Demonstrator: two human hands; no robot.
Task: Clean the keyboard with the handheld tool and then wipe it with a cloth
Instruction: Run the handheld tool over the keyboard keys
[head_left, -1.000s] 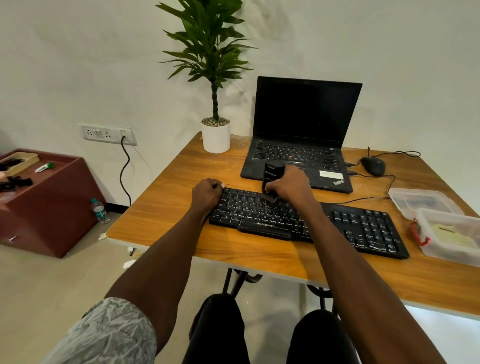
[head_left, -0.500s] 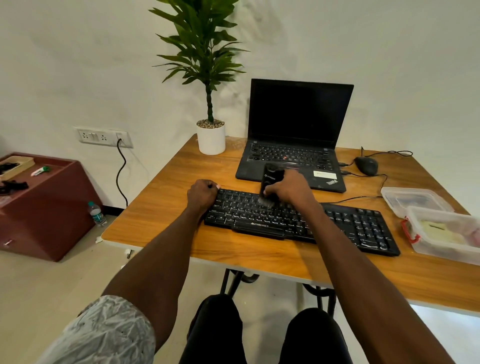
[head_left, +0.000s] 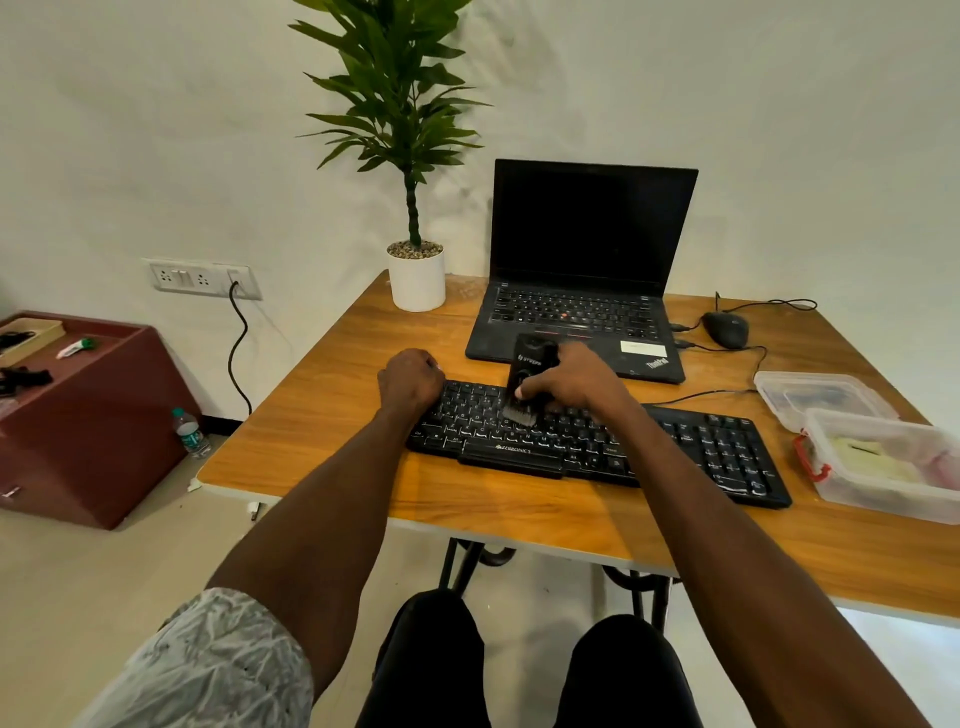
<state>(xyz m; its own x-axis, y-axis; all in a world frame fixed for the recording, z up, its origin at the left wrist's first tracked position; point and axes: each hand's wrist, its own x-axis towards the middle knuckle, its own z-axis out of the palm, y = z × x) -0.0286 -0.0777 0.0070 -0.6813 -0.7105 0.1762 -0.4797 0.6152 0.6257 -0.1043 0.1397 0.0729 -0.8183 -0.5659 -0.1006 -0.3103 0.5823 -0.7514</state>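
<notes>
Keyboard (head_left: 675, 447) is lying black and flat on the wooden table (head_left: 332, 405), in front of the open laptop (head_left: 587, 291). The right hand (head_left: 576, 379) is gripping the black handheld tool (head_left: 530, 374), fingers curled round its body, holding it roughly upright with its brush end touching the keys in the keyboard's left half. The left hand (head_left: 410, 382) is resting on the keyboard's far left corner with fingers curled under; whether they are gripping the edge cannot be told. A potted plant (head_left: 415, 280) is standing left of the laptop, a mouse (head_left: 726, 328) is sitting to its right, and clear plastic containers (head_left: 878, 457) are sitting beside the keyboard's right end.
</notes>
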